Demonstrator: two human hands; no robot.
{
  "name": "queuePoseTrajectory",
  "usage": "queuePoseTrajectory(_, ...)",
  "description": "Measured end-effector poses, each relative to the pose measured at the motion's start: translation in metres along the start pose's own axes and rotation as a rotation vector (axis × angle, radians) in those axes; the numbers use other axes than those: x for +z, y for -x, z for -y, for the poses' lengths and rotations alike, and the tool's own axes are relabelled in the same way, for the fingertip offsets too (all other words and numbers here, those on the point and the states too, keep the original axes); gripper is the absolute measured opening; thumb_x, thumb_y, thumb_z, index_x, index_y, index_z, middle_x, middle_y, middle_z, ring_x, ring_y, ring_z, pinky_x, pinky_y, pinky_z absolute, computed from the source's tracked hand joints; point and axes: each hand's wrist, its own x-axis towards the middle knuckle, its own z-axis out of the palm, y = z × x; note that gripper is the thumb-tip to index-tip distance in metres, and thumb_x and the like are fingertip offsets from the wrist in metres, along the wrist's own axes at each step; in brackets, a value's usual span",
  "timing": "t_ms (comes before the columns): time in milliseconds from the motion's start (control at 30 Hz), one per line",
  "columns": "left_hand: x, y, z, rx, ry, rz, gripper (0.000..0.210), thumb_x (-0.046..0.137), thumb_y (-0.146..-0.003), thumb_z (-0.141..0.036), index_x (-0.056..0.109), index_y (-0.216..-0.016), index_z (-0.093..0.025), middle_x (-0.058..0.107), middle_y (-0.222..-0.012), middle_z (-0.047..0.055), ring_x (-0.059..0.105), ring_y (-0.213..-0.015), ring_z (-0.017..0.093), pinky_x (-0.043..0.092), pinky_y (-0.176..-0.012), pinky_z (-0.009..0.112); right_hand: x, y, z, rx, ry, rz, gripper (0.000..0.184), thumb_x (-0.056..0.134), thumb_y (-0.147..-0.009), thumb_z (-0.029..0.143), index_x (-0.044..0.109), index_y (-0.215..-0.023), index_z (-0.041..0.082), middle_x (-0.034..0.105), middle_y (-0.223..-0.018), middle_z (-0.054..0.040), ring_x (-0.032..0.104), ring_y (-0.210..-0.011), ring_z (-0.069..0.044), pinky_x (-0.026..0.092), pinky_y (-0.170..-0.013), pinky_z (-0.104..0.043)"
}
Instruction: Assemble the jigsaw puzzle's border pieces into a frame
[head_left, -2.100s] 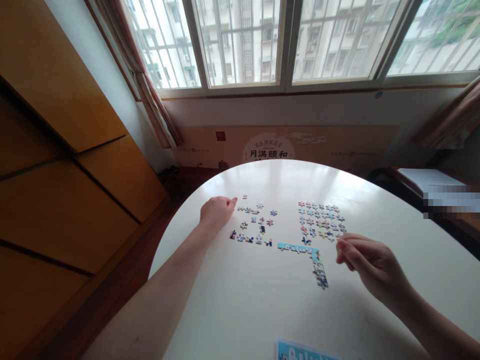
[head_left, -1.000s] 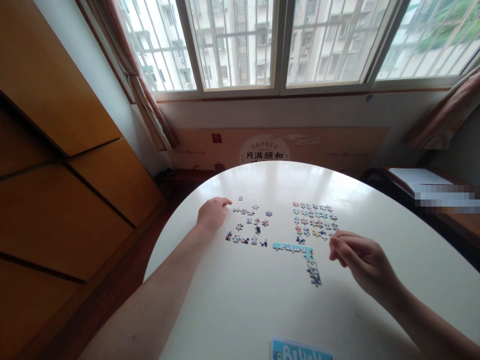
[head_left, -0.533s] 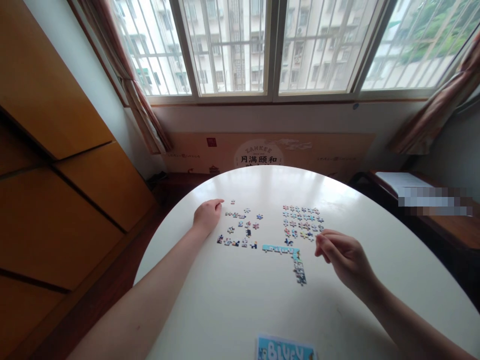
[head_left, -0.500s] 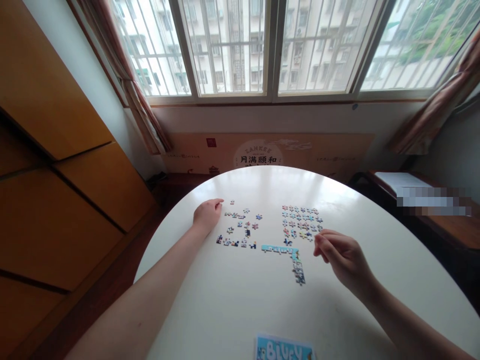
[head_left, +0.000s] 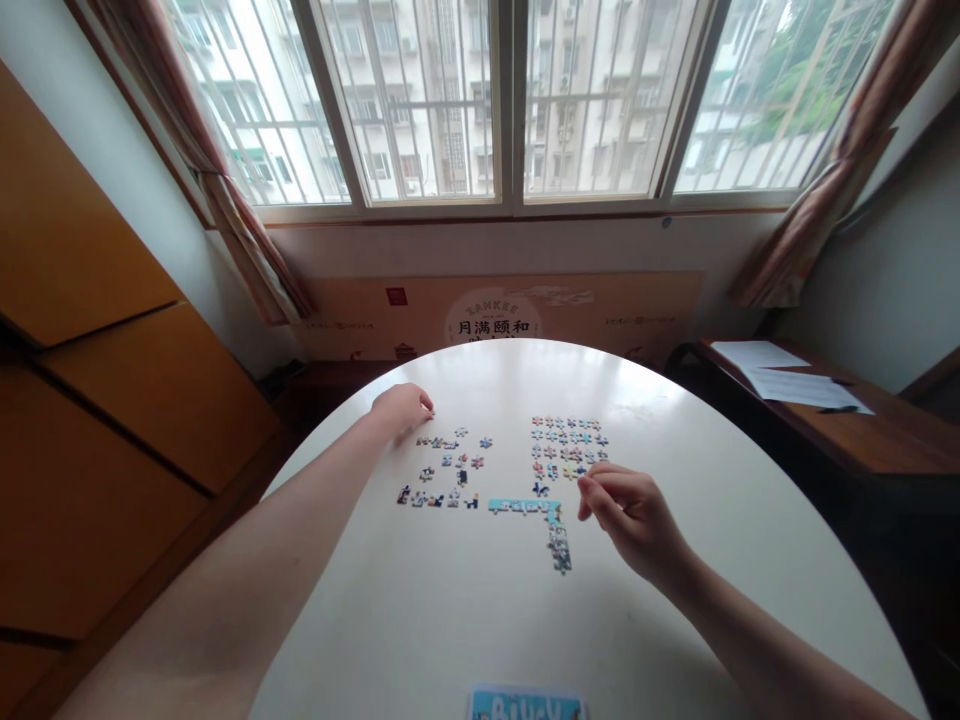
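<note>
My left hand [head_left: 403,406] is at the far left of the loose jigsaw pieces. Its fingers are pinched on a small puzzle piece [head_left: 431,413], mostly covered by the fingertips. Curled closed, my right hand [head_left: 626,510] hovers beside the lower right of the piece rows [head_left: 571,437]; whatever its fingertips may hold is hidden. Between the hands lies a joined puzzle corner: a light blue top strip [head_left: 517,506] meets a darker side strip [head_left: 559,550] running toward me. Several scattered pieces [head_left: 463,462] lie to the left, with a row of dark pieces [head_left: 436,498] below them.
A blue puzzle picture card [head_left: 526,705] lies at the near edge of view on the round white table [head_left: 465,610]. To the right, a wooden side table [head_left: 892,435] bears papers [head_left: 795,382] and pens. A window and curtains stand behind.
My left hand has moved to the far lone piece and closed on it. The right hand stays closed near the rows. The whole view has shifted, with things appearing further left.
</note>
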Motion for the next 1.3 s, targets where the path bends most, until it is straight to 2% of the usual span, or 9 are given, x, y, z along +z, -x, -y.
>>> queuePoseTrajectory(300, -0.003, -0.008, 0.001, 0.06, -0.021, 0.017, 0.026, 0.075, -0.068, -0.03, 0.082, -0.093, -0.03, 0.079, -0.103, 0.003, 0.071, -0.095, 0.023, 0.05, -0.077, 0.026, 0.001, 0.001, 0.004, -0.009, -0.013, 0.036, 0.048, 0.051, -0.101, 0.033, 0.064, -0.057, 0.02, 0.059, -0.056, -0.0029, 0.056, -0.059, -0.016, 0.043, -0.058, -0.03)
queuePoseTrajectory(567, -0.008, -0.011, -0.004, 0.03, 0.087, 0.073, 0.012, 0.079, -0.061, -0.024, 0.077, -0.072, -0.024, 0.079, -0.093, 0.004, 0.07, -0.089, 0.023, 0.052, -0.074, 0.027, 0.0, 0.001, 0.003, -0.01, 0.003, 0.036, 0.048, 0.051, -0.101, 0.03, 0.064, -0.057, 0.019, 0.06, -0.057, -0.0027, 0.056, -0.058, -0.015, 0.043, -0.058, -0.029)
queuePoseTrajectory(767, -0.024, -0.002, -0.007, -0.038, 0.345, 0.168, 0.011, 0.072, -0.077, -0.028, 0.073, -0.082, -0.019, 0.078, -0.095, 0.008, 0.07, -0.082, 0.019, 0.053, -0.063, 0.024, -0.002, -0.001, 0.003, -0.012, 0.027, 0.054, 0.048, 0.051, -0.101, 0.032, 0.065, -0.057, 0.02, 0.06, -0.056, -0.002, 0.056, -0.057, -0.015, 0.043, -0.059, -0.029)
queuePoseTrajectory(833, -0.029, 0.014, -0.015, -0.043, 0.486, 0.154, 0.016, 0.068, -0.084, -0.032, 0.072, -0.093, -0.019, 0.077, -0.103, 0.008, 0.069, -0.083, 0.015, 0.053, -0.063, 0.021, -0.001, -0.001, 0.003, -0.003, 0.028, 0.087, 0.048, 0.051, -0.101, 0.033, 0.066, -0.058, 0.019, 0.061, -0.057, -0.0023, 0.057, -0.058, -0.015, 0.044, -0.059, -0.029)
queuePoseTrajectory(867, -0.03, 0.026, -0.022, -0.062, 0.683, 0.16, 0.018, 0.071, -0.082, -0.03, 0.071, -0.095, -0.017, 0.076, -0.104, 0.009, 0.068, -0.079, 0.014, 0.052, -0.062, 0.021, 0.0, -0.001, 0.002, 0.002, 0.026, 0.103, 0.048, 0.051, -0.102, 0.034, 0.066, -0.058, 0.019, 0.062, -0.058, -0.0027, 0.058, -0.059, -0.015, 0.044, -0.06, -0.029)
queuePoseTrajectory(933, -0.026, 0.06, -0.041, -0.063, 1.061, 0.215, 0.022, 0.077, -0.077, -0.028, 0.07, -0.094, -0.015, 0.075, -0.101, 0.01, 0.063, -0.07, 0.011, 0.05, -0.058, 0.021, 0.001, 0.0, 0.002, 0.004, 0.019, 0.124, 0.047, 0.051, -0.102, 0.034, 0.068, -0.061, 0.019, 0.064, -0.061, -0.0037, 0.06, -0.061, -0.016, 0.046, -0.061, -0.03)
queuePoseTrajectory(1033, -0.008, 0.121, -0.072, -0.075, 1.41, 0.325, 0.024, 0.083, -0.07, -0.026, 0.068, -0.085, -0.015, 0.071, -0.086, 0.005, 0.056, -0.058, 0.007, 0.043, -0.05, 0.019, 0.003, 0.001, 0.001, -0.002, 0.03, 0.132, 0.039, 0.055, -0.1, 0.035, 0.072, -0.07, 0.019, 0.066, -0.065, -0.0041, 0.058, -0.062, -0.015, 0.044, -0.057, -0.029)
queuePoseTrajectory(1167, 0.019, 0.186, -0.099, -0.117, 1.612, 0.456, 0.032, 0.089, -0.06, -0.03, 0.065, -0.075, -0.015, 0.069, -0.079, 0.001, 0.052, -0.051, 0.004, 0.035, -0.043, 0.018, 0.006, 0.006, -0.001, 0.012, 0.045, 0.149, 0.02, 0.064, -0.096, 0.034, 0.076, -0.089, 0.02, 0.066, -0.071, -0.0029, 0.053, -0.056, -0.012, 0.041, -0.05, -0.026)
queuePoseTrajectory(1300, 0.03, 0.209, -0.106, -0.19, 1.661, 0.546, 0.036, 0.09, -0.057, -0.031, 0.061, -0.073, -0.016, 0.069, -0.077, 0.001, 0.053, -0.049, 0.005, 0.033, -0.042, 0.018, 0.009, 0.01, -0.004, 0.014, 0.025, 0.187, 0.015, 0.069, -0.093, 0.032, 0.076, -0.1, 0.021, 0.068, -0.076, -0.003, 0.055, -0.056, -0.011, 0.046, -0.05, -0.025)
